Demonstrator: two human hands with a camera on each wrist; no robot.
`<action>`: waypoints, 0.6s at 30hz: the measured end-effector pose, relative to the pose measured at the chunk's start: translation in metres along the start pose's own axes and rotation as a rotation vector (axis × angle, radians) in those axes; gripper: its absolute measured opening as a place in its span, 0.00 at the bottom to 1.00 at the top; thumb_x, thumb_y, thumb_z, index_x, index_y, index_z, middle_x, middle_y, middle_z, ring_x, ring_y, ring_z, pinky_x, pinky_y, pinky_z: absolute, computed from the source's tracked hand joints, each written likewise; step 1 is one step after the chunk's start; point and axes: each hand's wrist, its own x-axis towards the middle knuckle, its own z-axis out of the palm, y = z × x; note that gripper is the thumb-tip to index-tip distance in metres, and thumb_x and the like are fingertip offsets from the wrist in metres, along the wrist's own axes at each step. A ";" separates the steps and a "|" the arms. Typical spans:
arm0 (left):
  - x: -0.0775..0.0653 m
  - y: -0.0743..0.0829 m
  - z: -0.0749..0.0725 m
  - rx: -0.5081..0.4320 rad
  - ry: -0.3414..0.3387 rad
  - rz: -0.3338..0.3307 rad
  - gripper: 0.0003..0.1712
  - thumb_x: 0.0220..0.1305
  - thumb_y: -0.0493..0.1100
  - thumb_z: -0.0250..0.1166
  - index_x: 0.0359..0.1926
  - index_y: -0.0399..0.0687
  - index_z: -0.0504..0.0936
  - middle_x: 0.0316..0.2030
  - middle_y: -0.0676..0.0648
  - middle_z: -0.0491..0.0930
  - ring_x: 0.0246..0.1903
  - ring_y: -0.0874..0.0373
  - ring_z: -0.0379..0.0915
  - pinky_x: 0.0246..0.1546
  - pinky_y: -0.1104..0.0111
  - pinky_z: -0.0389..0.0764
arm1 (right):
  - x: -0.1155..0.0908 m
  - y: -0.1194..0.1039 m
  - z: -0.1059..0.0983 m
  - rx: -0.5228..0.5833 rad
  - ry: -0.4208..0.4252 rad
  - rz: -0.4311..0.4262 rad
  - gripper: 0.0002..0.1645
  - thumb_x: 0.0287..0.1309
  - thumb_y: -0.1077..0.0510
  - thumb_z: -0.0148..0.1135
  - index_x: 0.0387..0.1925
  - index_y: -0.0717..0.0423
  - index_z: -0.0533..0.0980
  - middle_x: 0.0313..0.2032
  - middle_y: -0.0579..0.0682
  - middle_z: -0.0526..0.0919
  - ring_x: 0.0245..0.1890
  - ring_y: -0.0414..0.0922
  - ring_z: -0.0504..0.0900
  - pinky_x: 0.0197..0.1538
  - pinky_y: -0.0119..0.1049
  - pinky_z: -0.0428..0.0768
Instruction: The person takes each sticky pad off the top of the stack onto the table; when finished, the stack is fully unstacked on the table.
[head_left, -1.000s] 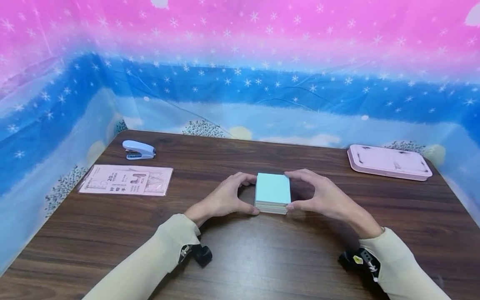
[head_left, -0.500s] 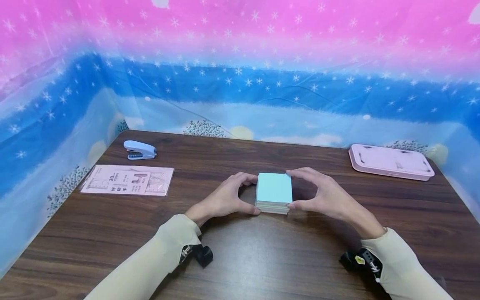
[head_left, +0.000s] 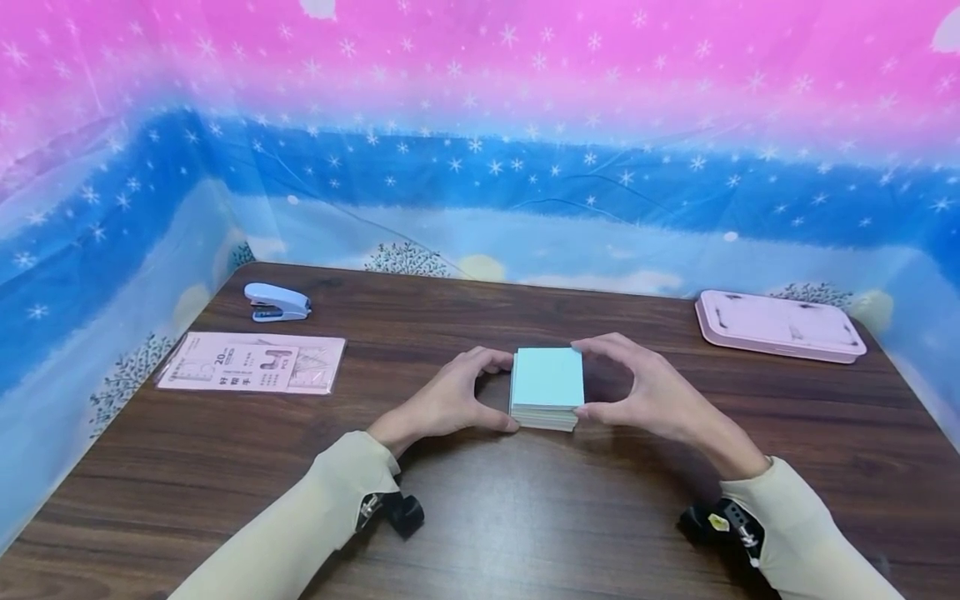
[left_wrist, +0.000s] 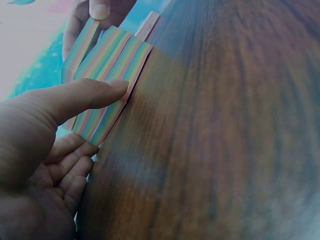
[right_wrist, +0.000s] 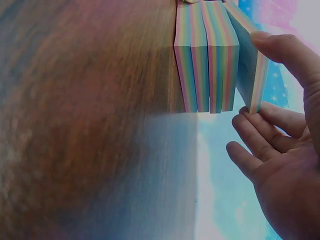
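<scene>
A stack of square note pads with rainbow-striped edges stands on the table in front of me. My left hand grips the lower pads from the left, thumb on the near side and fingers at the far side. Topmost lies a pale mint note pad, pinched at its right edge by the thumb and fingers of my right hand. The right wrist view shows that top pad tilted, its right end raised so that a wedge-shaped gap separates it from the lower pads.
On the left of the brown wooden table are a pale blue stapler and a pink packaged ruler set. A pink pencil case lies at the back right. Patterned cloth surrounds the table's back and sides.
</scene>
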 end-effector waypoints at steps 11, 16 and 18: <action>0.000 -0.001 -0.001 -0.001 -0.005 -0.006 0.50 0.48 0.49 0.87 0.71 0.45 0.76 0.61 0.48 0.77 0.62 0.51 0.71 0.65 0.56 0.71 | -0.001 -0.004 -0.002 0.010 0.013 -0.002 0.47 0.56 0.46 0.83 0.74 0.51 0.73 0.69 0.50 0.76 0.70 0.56 0.72 0.66 0.67 0.71; 0.000 -0.001 -0.001 -0.007 -0.013 -0.010 0.50 0.49 0.49 0.86 0.72 0.45 0.75 0.62 0.48 0.77 0.63 0.51 0.70 0.66 0.55 0.71 | -0.001 -0.004 -0.002 0.002 0.026 0.004 0.47 0.55 0.46 0.83 0.74 0.50 0.73 0.68 0.49 0.76 0.70 0.55 0.72 0.67 0.66 0.70; -0.001 -0.001 -0.001 -0.008 -0.015 -0.011 0.50 0.50 0.49 0.86 0.72 0.45 0.75 0.62 0.48 0.77 0.63 0.51 0.70 0.66 0.54 0.71 | -0.001 -0.004 -0.002 0.001 0.029 0.004 0.47 0.55 0.46 0.83 0.73 0.50 0.74 0.68 0.50 0.76 0.70 0.56 0.72 0.67 0.67 0.70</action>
